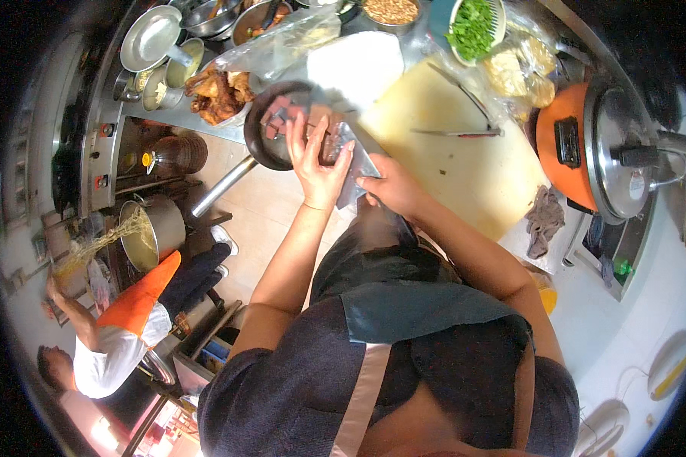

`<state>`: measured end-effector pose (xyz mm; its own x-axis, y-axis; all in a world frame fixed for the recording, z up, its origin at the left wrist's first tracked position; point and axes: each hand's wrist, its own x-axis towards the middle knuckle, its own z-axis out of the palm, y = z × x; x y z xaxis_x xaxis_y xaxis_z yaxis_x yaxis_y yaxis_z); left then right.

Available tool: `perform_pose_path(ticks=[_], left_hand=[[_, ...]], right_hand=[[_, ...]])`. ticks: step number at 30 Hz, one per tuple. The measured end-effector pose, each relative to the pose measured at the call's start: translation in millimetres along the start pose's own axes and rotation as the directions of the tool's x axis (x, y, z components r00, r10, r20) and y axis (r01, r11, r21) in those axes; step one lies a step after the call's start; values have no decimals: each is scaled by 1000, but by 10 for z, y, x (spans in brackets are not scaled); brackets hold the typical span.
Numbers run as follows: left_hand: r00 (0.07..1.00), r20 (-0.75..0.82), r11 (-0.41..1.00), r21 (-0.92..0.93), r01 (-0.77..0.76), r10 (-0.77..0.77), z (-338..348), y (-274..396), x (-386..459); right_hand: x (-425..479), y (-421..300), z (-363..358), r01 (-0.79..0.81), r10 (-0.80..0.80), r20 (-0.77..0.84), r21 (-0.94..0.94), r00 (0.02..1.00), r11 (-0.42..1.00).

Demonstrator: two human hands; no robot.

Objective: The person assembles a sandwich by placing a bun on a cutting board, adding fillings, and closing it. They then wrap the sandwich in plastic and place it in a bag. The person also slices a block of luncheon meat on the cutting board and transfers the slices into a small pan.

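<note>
My right hand [393,184] grips a cleaver [358,165] by its handle end, with the broad metal blade tilted beside the pan. My left hand [315,163] has its fingers spread against a batch of reddish-brown cubes [330,145] next to the blade; whether it presses on them is hard to tell. Just left of that hand is a dark round pan [257,137] with a long metal handle [224,187] sticking out toward the floor. More dark red cubes [277,117] lie inside it. Part of the pan is hidden by my fingers.
A yellowish cutting board [451,194] bears tongs [463,91] and a thin red-handled tool [463,133]. An orange pot [566,145] stands at right. Fried meat [220,94] and chopped greens [474,28] sit at the back. At left, a co-worker [123,331] lifts noodles [108,237] from a pot.
</note>
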<state>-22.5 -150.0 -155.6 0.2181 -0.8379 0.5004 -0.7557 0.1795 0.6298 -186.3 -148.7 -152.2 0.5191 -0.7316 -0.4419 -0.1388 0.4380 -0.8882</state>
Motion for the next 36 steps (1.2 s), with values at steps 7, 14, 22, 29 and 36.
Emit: perform_pose_path(ticks=[7,14,22,29,36], left_hand=[[996,-44,984,158,83,-77,56,-780,288],[997,77,907,421,-12,-22,89,-845,571],[994,71,993,-89,-81,87,309,-468,524],[867,418,932,-339,-126,270,783,414,122],[685,624,897,-432,-100,377,1118,943,-123]], right_hand=[[174,-234,76,-98,107,126,-79,986,992],[-910,-261,-564,-170,180,-227,61,957,983],[-2261,962,-1004,-8,181,-744,230,644,973],[-2181,1666,-1200,0,342,-790,397,509,918],[-1796,1677,-1438,60,227,-837,294,497,954]])
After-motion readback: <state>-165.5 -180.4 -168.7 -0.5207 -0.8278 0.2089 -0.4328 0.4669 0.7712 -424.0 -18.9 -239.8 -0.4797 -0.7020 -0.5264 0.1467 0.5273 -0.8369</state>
